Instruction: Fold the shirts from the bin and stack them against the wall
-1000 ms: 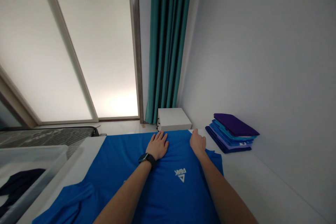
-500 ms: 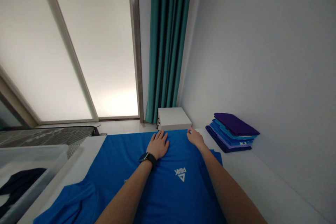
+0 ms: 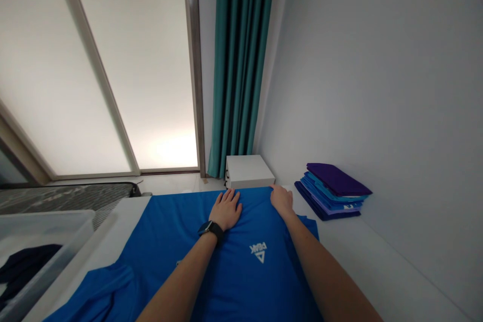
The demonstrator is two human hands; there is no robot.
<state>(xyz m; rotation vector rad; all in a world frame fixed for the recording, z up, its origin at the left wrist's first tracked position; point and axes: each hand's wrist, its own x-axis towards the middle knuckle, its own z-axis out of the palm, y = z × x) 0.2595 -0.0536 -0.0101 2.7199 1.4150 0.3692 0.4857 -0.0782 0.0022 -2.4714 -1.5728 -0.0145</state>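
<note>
A blue T-shirt (image 3: 241, 282) with a white PEAK logo is spread over the white table, its right side folded inward over the rest. My left hand (image 3: 226, 210) lies flat on the cloth near the far edge, fingers spread, with a dark watch on the wrist. At the far right corner of the shirt, my right hand (image 3: 282, 201) is closed on the edge of the fabric. One sleeve (image 3: 100, 287) sticks out toward the near left. My forearms cover part of the shirt.
A stack of folded clothes (image 3: 332, 192), purple on top, sits on the table at the right by the wall. To the left stands a whitish bin (image 3: 81, 231) holding dark cloth (image 3: 28, 261). Beyond the far edge are a white cabinet (image 3: 249, 171) and a green curtain (image 3: 241, 70).
My right hand has turned slightly and its fingers have closed further at the shirt's corner. My left hand stays flat in place. The whole view has shifted very slightly.
</note>
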